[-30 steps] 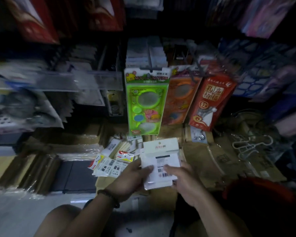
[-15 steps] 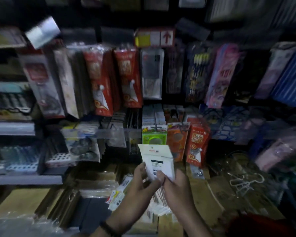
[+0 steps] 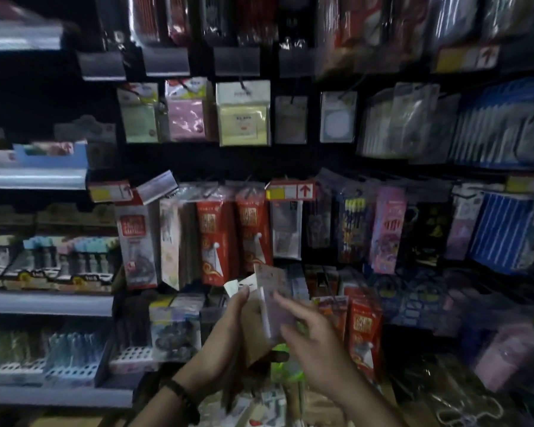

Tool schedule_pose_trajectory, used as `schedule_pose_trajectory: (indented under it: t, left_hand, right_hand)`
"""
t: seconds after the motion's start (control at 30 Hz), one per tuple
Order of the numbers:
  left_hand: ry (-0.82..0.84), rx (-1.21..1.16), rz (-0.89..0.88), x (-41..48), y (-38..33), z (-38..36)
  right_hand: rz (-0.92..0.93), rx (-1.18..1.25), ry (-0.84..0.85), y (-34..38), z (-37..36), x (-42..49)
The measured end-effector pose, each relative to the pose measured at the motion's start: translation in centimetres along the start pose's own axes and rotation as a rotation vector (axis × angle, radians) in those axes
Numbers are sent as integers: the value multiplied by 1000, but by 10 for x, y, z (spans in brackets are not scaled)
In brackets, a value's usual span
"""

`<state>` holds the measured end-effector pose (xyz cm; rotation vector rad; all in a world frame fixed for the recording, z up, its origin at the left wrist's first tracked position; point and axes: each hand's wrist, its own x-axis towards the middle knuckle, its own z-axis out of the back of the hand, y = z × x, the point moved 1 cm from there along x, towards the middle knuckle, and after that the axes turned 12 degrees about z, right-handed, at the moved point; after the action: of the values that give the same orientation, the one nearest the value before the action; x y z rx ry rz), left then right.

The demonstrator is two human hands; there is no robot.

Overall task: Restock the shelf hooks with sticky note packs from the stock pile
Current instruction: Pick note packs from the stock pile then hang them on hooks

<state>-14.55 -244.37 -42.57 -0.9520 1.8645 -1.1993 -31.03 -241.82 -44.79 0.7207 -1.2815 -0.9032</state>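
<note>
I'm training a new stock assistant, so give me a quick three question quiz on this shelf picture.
1. True or false: the left hand grips the held packs.
2. On the upper hook row, which colour hangs between the green pack and the yellow pack? A pink, B blue, C red.
3. Fill in: the red arrow on the shelf label points ___.

Key: 1 true. 2 A, the pink pack. 3 up.
</note>
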Motion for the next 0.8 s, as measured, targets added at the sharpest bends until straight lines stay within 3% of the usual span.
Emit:
schedule_pose_trajectory:
  t: [0.07,0.47,0.67,0.8]
  left_hand:
    - [-40,32,-10,-1,-19,-2]
    - [-59,315,-210,-6,-144,-6]
    - [-109,276,-309,2,-206,-18]
    - [-155,278,-351,14,-241,-22]
  right_hand:
    - [57,-105,-88,11,5,10]
    - [266,-79,-260,96,57,92]
    - [344,105,-420,138,83,142]
    - [436,32,-424,159,105,178]
